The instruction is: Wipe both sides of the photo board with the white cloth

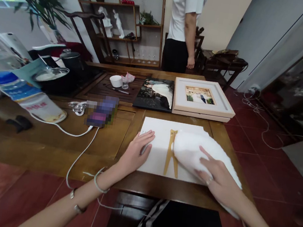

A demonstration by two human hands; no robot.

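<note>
One flat gold two-legged piece point(169, 150) lies on the flat white board point(154, 162), legs toward you, between your left hand point(137, 151), spread at the board's left, and right hand point(214, 175), on the fluffy white wad point(189, 143) rightward, its grip hard to tell.

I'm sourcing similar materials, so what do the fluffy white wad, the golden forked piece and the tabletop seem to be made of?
Fluffy white wad: probably cotton or synthetic fibre, matte, judging by its soft, padded bulk.
Golden forked piece: perhaps wood, card or plastic; its plain, even colour leaves that open.
Tabletop: apparently varnished wood, given the brown tone, panel joints and soft sheen.
</note>
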